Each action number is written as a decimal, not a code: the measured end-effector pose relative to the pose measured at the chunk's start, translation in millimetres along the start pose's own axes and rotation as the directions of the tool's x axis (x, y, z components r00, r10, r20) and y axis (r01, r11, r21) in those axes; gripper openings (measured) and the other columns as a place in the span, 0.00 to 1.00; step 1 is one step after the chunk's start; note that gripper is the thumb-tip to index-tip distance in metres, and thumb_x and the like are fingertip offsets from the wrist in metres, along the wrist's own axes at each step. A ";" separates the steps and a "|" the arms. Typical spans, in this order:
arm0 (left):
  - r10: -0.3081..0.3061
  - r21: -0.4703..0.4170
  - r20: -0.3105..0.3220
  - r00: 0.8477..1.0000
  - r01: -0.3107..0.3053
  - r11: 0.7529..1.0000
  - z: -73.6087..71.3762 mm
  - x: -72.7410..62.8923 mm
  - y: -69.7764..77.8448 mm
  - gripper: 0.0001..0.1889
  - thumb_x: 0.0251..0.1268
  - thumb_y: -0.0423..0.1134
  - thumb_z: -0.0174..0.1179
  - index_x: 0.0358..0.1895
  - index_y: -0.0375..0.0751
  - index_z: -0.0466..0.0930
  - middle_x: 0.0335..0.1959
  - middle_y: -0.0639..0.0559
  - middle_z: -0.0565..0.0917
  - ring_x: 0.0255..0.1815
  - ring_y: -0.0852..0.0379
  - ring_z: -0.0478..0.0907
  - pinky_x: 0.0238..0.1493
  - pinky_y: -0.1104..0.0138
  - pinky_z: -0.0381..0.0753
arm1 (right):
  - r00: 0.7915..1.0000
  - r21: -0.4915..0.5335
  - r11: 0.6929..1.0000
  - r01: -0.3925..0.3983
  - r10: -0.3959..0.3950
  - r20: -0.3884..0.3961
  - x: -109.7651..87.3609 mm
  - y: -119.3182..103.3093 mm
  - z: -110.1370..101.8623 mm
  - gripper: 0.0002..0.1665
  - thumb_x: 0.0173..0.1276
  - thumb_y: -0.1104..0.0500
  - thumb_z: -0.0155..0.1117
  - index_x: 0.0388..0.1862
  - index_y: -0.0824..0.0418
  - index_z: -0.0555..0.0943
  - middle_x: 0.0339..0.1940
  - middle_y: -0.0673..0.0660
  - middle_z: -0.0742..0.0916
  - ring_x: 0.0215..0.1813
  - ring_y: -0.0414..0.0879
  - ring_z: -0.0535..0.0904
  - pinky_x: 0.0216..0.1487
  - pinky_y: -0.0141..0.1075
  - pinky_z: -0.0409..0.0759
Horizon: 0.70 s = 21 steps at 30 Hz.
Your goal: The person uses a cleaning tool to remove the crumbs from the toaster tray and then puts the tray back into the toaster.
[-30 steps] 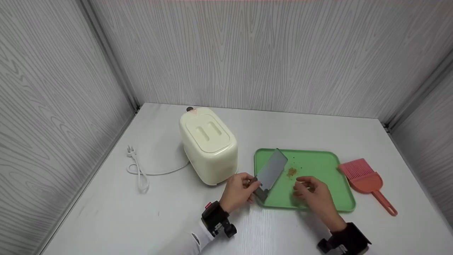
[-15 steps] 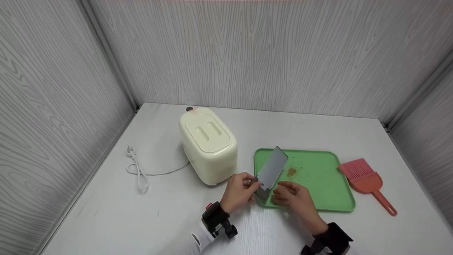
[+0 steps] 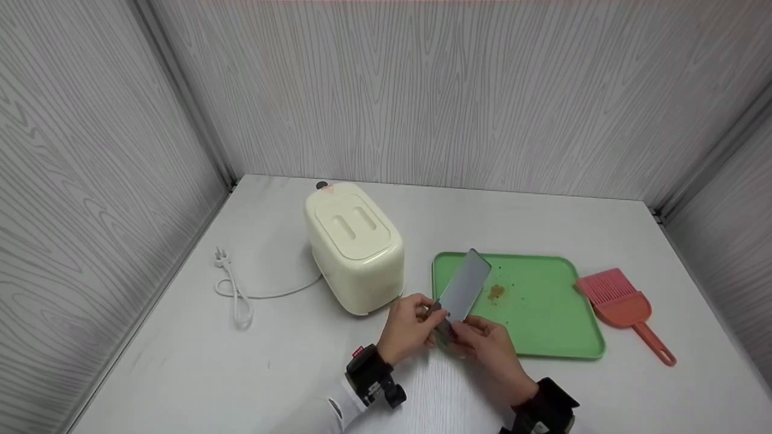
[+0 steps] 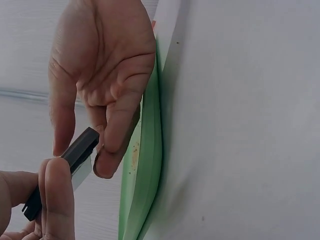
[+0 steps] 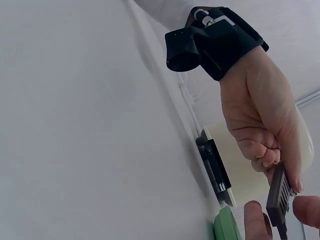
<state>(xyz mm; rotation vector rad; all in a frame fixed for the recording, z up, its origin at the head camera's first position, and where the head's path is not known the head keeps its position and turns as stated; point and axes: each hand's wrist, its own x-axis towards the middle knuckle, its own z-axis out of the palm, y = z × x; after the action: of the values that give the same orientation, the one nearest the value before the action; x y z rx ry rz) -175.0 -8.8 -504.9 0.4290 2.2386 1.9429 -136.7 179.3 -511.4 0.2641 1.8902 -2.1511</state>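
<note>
My left hand [image 3: 410, 328] pinches the dark handle end of a flat grey toaster crumb tray [image 3: 465, 285], its thumb on top. The crumb tray is tilted over the left part of a green tray [image 3: 552, 331]. My right hand [image 3: 491, 355] is at the handle's other end. In the left wrist view, the right hand's thumb and fingers [image 4: 117, 127] reach down on either side of the dark handle [image 4: 80, 151], fairly straight. Seen from the right wrist, a narrow gap shows between that thumb and the handle. Brown crumbs [image 3: 496, 292] lie on the green tray.
A cream toaster [image 3: 356, 247] with a lid stands behind and left of my hands. Its white cord and plug [image 3: 232, 283] lie on the table farther left. A red dustpan with a pink brush [image 3: 621, 307] rests against the green tray's right edge. Wood-patterned panels enclose the table.
My right hand has moved left from over the green tray to the crumb tray's handle. My left hand keeps its pinch, and the crumb tray has barely shifted.
</note>
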 end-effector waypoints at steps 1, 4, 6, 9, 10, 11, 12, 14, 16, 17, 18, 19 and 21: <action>-0.003 -0.002 -0.001 1.000 0.003 1.000 0.3 0.1 -0.1 0.09 0.70 0.34 0.67 0.44 0.31 0.80 0.27 0.43 0.89 0.13 0.63 0.77 0.18 0.65 0.85 | 1.000 0.002 1.000 0.001 -0.001 0.004 0.3 0.4 0.4 0.25 0.76 0.56 0.67 0.60 0.74 0.75 0.43 0.56 0.90 0.40 0.43 0.88 0.36 0.29 0.82; -0.014 -0.011 0.000 1.000 0.014 1.000 0.8 -0.5 0.8 0.09 0.70 0.34 0.67 0.44 0.31 0.80 0.28 0.43 0.89 0.13 0.63 0.77 0.17 0.70 0.82 | 1.000 0.025 1.000 0.006 -0.006 0.022 1.8 0.9 0.8 0.20 0.75 0.60 0.67 0.55 0.73 0.75 0.41 0.56 0.90 0.40 0.43 0.87 0.38 0.30 0.84; -0.025 -0.016 0.004 1.000 0.025 1.000 0.5 -1.2 1.4 0.09 0.70 0.34 0.67 0.44 0.31 0.80 0.28 0.43 0.89 0.14 0.62 0.77 0.17 0.71 0.82 | 0.999 0.036 0.999 0.005 -0.007 0.038 2.7 0.5 0.4 0.17 0.74 0.63 0.67 0.53 0.72 0.75 0.41 0.57 0.90 0.41 0.43 0.88 0.41 0.31 0.87; -0.030 -0.014 0.012 0.999 0.030 0.999 0.3 -1.3 2.3 0.08 0.70 0.34 0.67 0.44 0.31 0.81 0.28 0.43 0.89 0.14 0.62 0.77 0.17 0.68 0.83 | 0.999 0.024 1.000 0.004 -0.005 0.045 4.0 -0.9 -2.1 0.14 0.74 0.64 0.67 0.50 0.72 0.76 0.41 0.58 0.90 0.42 0.44 0.89 0.43 0.32 0.88; -0.030 -0.014 0.014 0.999 0.031 0.999 0.2 -1.3 2.5 0.08 0.70 0.34 0.67 0.44 0.32 0.82 0.28 0.43 0.89 0.14 0.61 0.77 0.17 0.66 0.84 | 0.999 0.016 1.000 0.004 -0.005 0.048 4.2 -1.7 -3.3 0.14 0.73 0.64 0.67 0.49 0.73 0.76 0.41 0.58 0.91 0.42 0.44 0.89 0.43 0.32 0.88; -0.030 -0.011 0.017 0.999 0.030 0.999 0.1 -1.1 2.5 0.08 0.70 0.34 0.68 0.43 0.32 0.82 0.28 0.43 0.88 0.14 0.60 0.77 0.18 0.65 0.84 | 0.999 -0.004 1.000 0.004 -0.004 0.049 4.4 -2.3 -4.9 0.14 0.73 0.64 0.68 0.49 0.72 0.77 0.41 0.58 0.91 0.41 0.44 0.89 0.42 0.32 0.88; -0.027 -0.007 0.020 0.999 0.027 1.000 -0.2 -0.8 2.4 0.08 0.70 0.35 0.68 0.43 0.32 0.83 0.28 0.43 0.88 0.14 0.59 0.78 0.18 0.63 0.85 | 0.998 -0.016 1.000 0.004 -0.004 0.055 4.4 -3.3 -6.5 0.14 0.73 0.64 0.68 0.50 0.73 0.78 0.41 0.59 0.91 0.41 0.44 0.89 0.43 0.32 0.88; -0.022 0.005 0.030 0.999 0.022 1.000 -1.5 0.3 2.3 0.08 0.69 0.36 0.68 0.42 0.32 0.85 0.28 0.43 0.88 0.15 0.56 0.80 0.20 0.60 0.87 | 0.997 -0.035 0.999 0.007 -0.004 0.071 4.0 -5.1 -10.2 0.17 0.73 0.64 0.68 0.54 0.74 0.78 0.43 0.60 0.91 0.43 0.44 0.89 0.45 0.32 0.89; -0.019 0.017 0.051 0.999 0.018 1.000 -3.9 1.5 2.8 0.08 0.69 0.36 0.69 0.41 0.32 0.86 0.28 0.43 0.88 0.16 0.54 0.81 0.21 0.60 0.87 | 0.996 -0.052 0.999 0.004 0.001 0.087 3.0 -7.3 -14.3 0.20 0.73 0.64 0.68 0.56 0.76 0.78 0.44 0.60 0.91 0.44 0.44 0.89 0.47 0.33 0.89; -0.020 0.024 0.064 0.998 0.018 1.000 -5.4 2.1 3.2 0.08 0.69 0.36 0.69 0.41 0.33 0.87 0.28 0.42 0.88 0.17 0.55 0.82 0.22 0.62 0.87 | 0.995 -0.061 0.998 0.003 0.003 0.097 2.4 -8.5 -16.3 0.21 0.73 0.63 0.68 0.58 0.76 0.77 0.45 0.61 0.91 0.44 0.44 0.89 0.47 0.33 0.89; -0.014 0.035 0.078 0.997 0.011 0.999 -7.1 2.5 3.5 0.08 0.69 0.36 0.69 0.40 0.33 0.88 0.29 0.42 0.88 0.18 0.53 0.83 0.22 0.62 0.87 | 0.994 -0.058 0.998 0.003 0.004 0.113 1.5 -9.7 -18.4 0.22 0.73 0.64 0.68 0.59 0.77 0.77 0.46 0.61 0.91 0.44 0.44 0.89 0.49 0.34 0.89; -0.013 0.041 0.091 0.996 0.009 0.999 -8.6 3.0 3.9 0.08 0.69 0.36 0.69 0.40 0.33 0.88 0.29 0.42 0.89 0.18 0.53 0.83 0.22 0.64 0.87 | 0.992 -0.069 0.998 0.000 0.008 0.123 1.0 -10.5 -21.0 0.22 0.73 0.63 0.68 0.58 0.77 0.77 0.46 0.61 0.91 0.44 0.44 0.89 0.48 0.34 0.89; -0.019 0.056 0.117 0.993 0.012 0.998 -11.4 3.3 5.1 0.08 0.69 0.37 0.69 0.40 0.34 0.89 0.29 0.44 0.89 0.19 0.56 0.83 0.23 0.68 0.86 | 0.989 -0.088 0.996 0.002 0.011 0.150 -0.1 -13.1 -25.7 0.22 0.73 0.63 0.68 0.58 0.77 0.77 0.46 0.61 0.91 0.43 0.44 0.89 0.47 0.34 0.89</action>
<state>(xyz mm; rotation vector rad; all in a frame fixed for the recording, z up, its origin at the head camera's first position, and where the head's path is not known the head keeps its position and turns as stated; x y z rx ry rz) -180.9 -17.9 -497.8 0.5179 2.2188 1.8018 -141.7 206.3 -502.5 0.0855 1.8894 -2.0172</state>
